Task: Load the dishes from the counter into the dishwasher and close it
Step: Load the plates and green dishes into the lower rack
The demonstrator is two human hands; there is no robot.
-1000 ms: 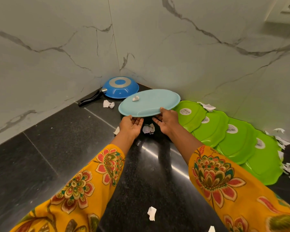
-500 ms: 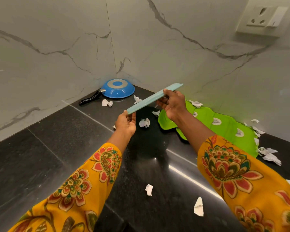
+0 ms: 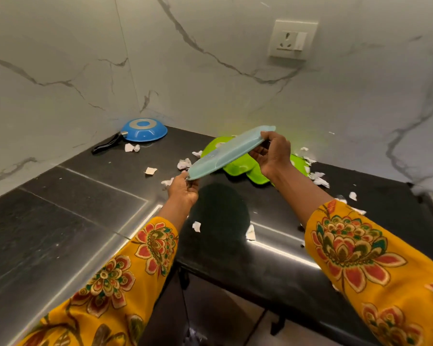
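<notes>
Light-blue plate (image 3: 229,152) tilted — both hands (rim grip), above counter edge (image 3: 248,264)

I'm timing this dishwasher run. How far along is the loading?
Early. Nothing looks loaded, and no dishwasher is in view. In hand: the light blue plate, tilted above the counter, left hand at its lower edge, right hand at its upper. Left: the green plates and the upturned blue pan, then closing up.
</notes>
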